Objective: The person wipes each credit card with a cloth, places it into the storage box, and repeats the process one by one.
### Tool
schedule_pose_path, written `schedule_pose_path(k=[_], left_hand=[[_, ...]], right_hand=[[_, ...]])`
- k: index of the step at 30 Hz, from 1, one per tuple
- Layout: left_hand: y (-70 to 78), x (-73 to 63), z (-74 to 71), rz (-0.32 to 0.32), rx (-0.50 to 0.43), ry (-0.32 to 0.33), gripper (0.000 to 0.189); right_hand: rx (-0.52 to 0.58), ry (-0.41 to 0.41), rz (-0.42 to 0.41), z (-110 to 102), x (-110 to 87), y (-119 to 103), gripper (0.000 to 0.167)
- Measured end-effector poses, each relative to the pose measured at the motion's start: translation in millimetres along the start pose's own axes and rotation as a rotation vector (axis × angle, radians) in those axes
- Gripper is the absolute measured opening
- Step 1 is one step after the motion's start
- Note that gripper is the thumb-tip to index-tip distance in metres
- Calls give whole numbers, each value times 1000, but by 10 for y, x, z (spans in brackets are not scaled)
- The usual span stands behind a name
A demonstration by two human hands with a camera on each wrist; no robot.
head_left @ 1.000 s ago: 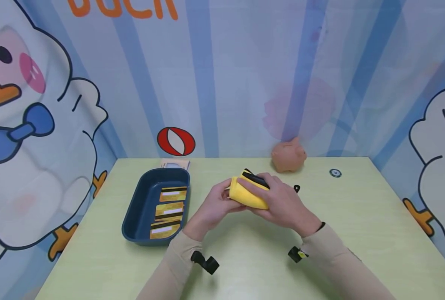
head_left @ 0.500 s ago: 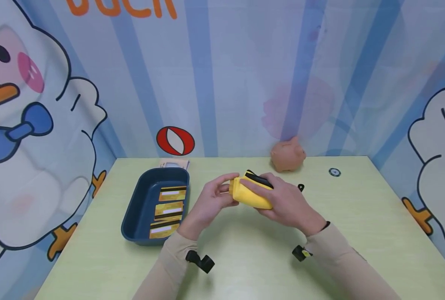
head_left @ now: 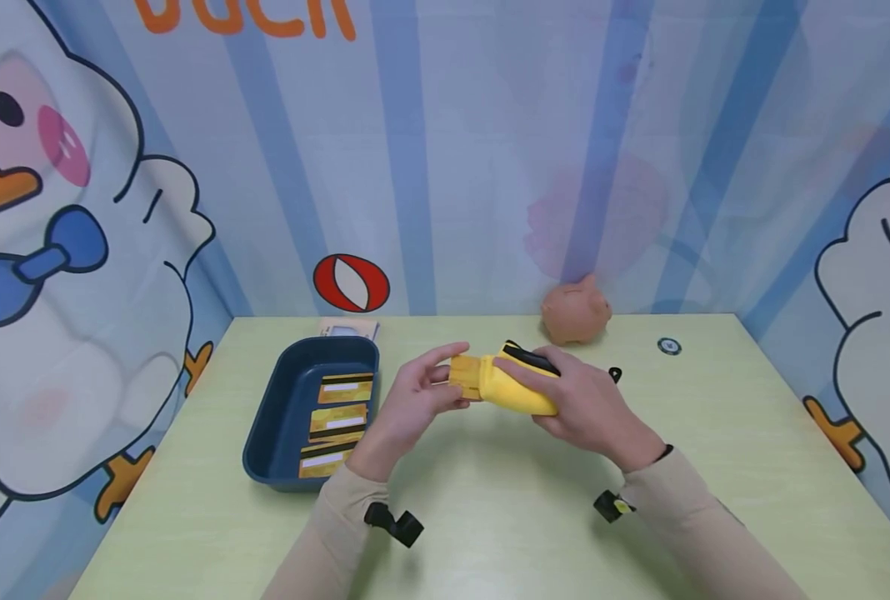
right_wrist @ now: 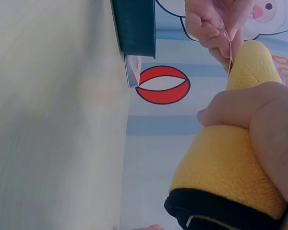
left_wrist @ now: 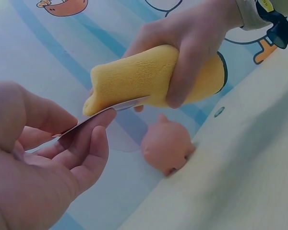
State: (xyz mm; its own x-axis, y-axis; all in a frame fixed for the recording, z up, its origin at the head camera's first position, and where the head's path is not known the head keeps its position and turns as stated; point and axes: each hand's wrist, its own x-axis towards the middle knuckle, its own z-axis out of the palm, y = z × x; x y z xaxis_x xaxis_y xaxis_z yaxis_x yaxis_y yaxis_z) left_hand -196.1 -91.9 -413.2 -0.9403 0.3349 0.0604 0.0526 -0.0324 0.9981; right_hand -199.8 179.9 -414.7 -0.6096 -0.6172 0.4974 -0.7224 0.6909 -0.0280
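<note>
Above the middle of the table, my right hand (head_left: 583,404) grips a soft yellow plush pouch (head_left: 516,392) with black trim. A black loop pokes out beyond that hand. At the pouch's left end, my left hand (head_left: 407,400) pinches a gold card (head_left: 465,375) between thumb and fingers. Seen from the left wrist, the card (left_wrist: 129,103) is nearly edge-on, its far part running along the pouch's lower side. The right wrist view shows the pouch (right_wrist: 221,163) close up, with the thin card edge (right_wrist: 230,52) beside its narrow tip.
On the left stands a dark blue tray (head_left: 265,425) with three gold striped cards (head_left: 337,422) in it. Behind it lies a pale printed paper (head_left: 349,327). A pink piggy bank (head_left: 576,312) and a small round chip (head_left: 669,346) are near the table's back edge.
My hands have drawn apart, the right one moving right with the pouch. The gold card, barely showing before, now sticks out from the pouch's left end in my left fingers.
</note>
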Motion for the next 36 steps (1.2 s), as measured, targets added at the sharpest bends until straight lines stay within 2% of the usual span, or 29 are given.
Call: schedule_pose_path(k=[8, 25, 31, 36], left_hand=[[10, -21, -24, 7, -35, 19, 56], [3, -32, -63, 3, -97, 5, 58], [-30, -29, -60, -5, -86, 17, 59], [-79, -11, -37, -19, -54, 61, 62]], right_hand=[[2, -9, 34, -8, -70, 59, 85], [55, -11, 102, -7, -154, 124, 84], [103, 10, 129, -12, -150, 117, 81], [157, -9, 185, -33, -136, 93, 79]])
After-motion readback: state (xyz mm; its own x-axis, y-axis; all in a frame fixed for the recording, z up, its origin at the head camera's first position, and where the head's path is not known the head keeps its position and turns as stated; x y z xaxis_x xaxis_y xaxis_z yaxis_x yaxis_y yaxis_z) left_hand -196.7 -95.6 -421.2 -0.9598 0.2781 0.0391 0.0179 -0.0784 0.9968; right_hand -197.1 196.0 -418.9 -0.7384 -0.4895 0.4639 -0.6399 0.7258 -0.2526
